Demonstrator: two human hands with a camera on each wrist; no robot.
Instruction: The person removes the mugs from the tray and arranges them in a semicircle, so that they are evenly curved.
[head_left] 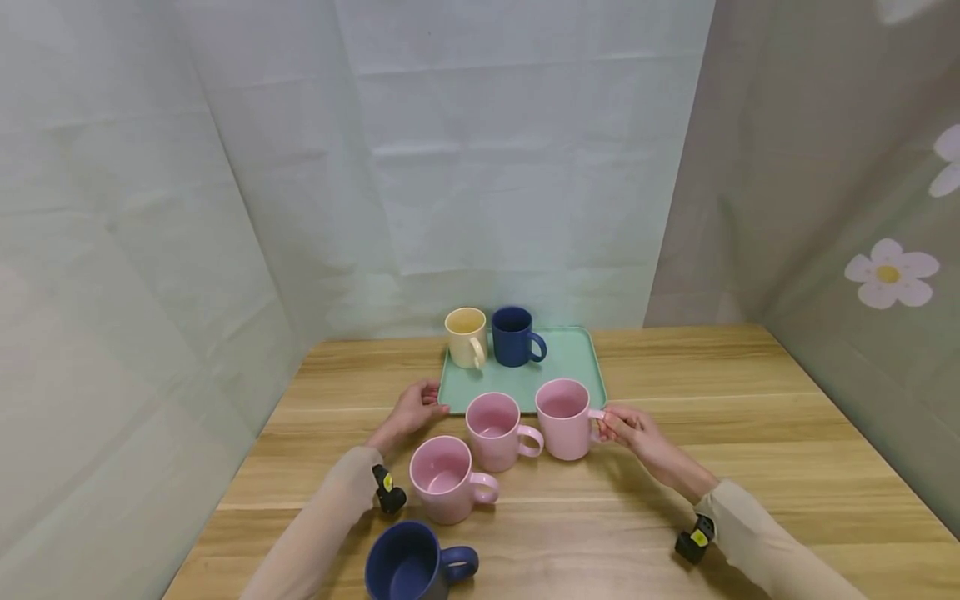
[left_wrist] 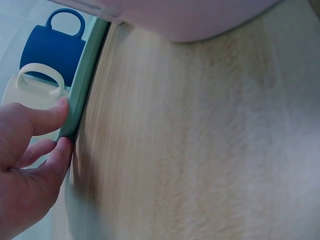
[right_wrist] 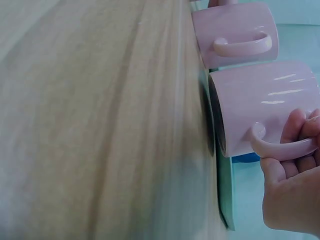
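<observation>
My right hand (head_left: pixel 637 433) pinches the handle of a pink mug (head_left: pixel 564 425), which stands upright just in front of the green tray (head_left: pixel 566 354). In the right wrist view, fingers and thumb curl round that handle; whether the base touches the table I cannot tell. At the tray's front left corner, my left hand (head_left: pixel 416 408) holds the rim between thumb and fingers, plainer in the left wrist view. On the tray's back left stand a cream mug (head_left: pixel 467 343) and a dark blue mug (head_left: pixel 512 342). A second pink mug (head_left: pixel 491 442) stands left of the held one.
Nearer me on the wooden table (head_left: pixel 750 433) are a third pink mug (head_left: pixel 441 492) and another dark blue mug (head_left: pixel 405 567), in a slanting row. Their handles point right. Pale cloth (head_left: pixel 487 167) hangs behind the table and at both sides.
</observation>
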